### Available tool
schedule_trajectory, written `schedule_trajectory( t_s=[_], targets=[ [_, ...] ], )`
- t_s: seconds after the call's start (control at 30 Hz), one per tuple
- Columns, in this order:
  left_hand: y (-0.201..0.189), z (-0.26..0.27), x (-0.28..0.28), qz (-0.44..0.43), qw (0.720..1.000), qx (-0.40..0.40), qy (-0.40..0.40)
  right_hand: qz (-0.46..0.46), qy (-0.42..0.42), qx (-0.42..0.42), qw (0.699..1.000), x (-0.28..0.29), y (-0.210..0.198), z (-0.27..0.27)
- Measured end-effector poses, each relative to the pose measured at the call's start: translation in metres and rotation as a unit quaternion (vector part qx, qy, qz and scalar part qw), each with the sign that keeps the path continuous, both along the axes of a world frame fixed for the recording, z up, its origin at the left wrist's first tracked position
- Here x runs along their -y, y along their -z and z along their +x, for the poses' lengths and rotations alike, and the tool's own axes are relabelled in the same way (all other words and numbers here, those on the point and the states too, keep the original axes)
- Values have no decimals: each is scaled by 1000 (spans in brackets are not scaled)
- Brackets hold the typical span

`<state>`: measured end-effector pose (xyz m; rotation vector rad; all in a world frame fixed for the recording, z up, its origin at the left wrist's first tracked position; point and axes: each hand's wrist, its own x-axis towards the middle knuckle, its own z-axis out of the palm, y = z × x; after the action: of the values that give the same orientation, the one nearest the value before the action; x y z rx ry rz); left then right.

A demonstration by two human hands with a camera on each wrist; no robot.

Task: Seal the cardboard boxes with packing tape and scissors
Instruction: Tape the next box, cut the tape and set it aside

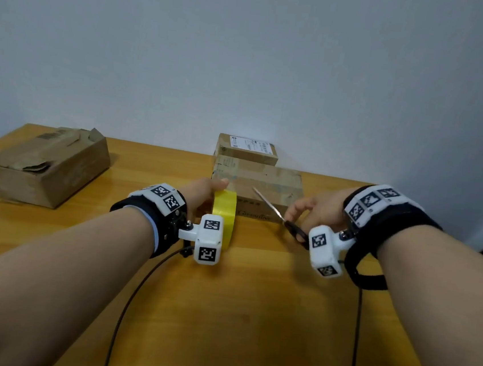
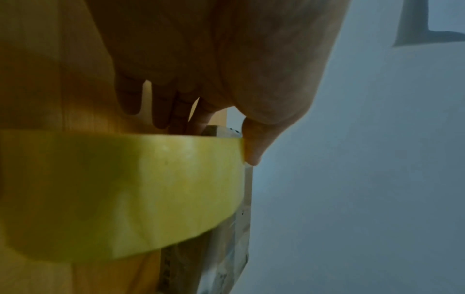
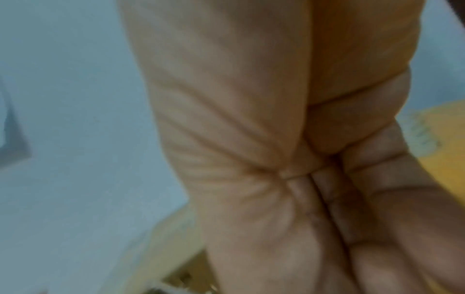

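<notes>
R wrist view blurred; scissors [image 1: 283, 217] handles hidden by right hand [image 1: 314, 211].

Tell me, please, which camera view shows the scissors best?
The head view: the scissors show whole there, gripped by the right hand, blades toward the box. The wrist views show no scissors.

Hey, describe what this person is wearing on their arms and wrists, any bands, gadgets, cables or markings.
Both forearms are bare, with no sleeves in view. Each wrist carries a black fabric wrist strap topped by a white plate with black-and-white square markers. A white boxy camera module with similar markers juts from each strap on a small bracket. A thin black cable trails from each wrist across the wooden table.
</notes>
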<state>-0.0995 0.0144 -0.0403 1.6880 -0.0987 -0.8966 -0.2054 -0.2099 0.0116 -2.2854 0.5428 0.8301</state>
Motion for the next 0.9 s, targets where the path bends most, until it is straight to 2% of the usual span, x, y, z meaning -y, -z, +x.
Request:
schedule_trajectory(
  t_s=[0.07,0.13,0.2,0.27,0.37,0.47,0.6,0.73,0.87,0.9],
  targets=[
    [2,-1,1,-15,1000,-10,11,118,30,56,991,-1,-1,8],
    [3,-1,1,-19,999,-11,25,161,50,122,978,-10,2,22],
    [3,0,2,-17,1000,-8,22,117,46,198,972,-23,8,42],
    [3,1,3,-10,1000,-4,30,52,1,257,965,-38,16,60],
    [3,4,6,2,1000,8,29,7,-27,318,948,-56,27,77],
    [4,6,7,-5,999,21,31,-24,-43,331,943,-58,38,92],
    [8,11,8,-21,999,-2,47,-25,-48,315,947,-50,44,104],
    [9,13,10,24,998,7,58,-13,-14,341,940,-46,53,110],
    [1,14,9,14,996,-52,75,-33,-20,340,940,-43,55,118],
    [-3,13,10,15,996,-46,69,-38,-21,338,940,-43,53,119]
  ],
)
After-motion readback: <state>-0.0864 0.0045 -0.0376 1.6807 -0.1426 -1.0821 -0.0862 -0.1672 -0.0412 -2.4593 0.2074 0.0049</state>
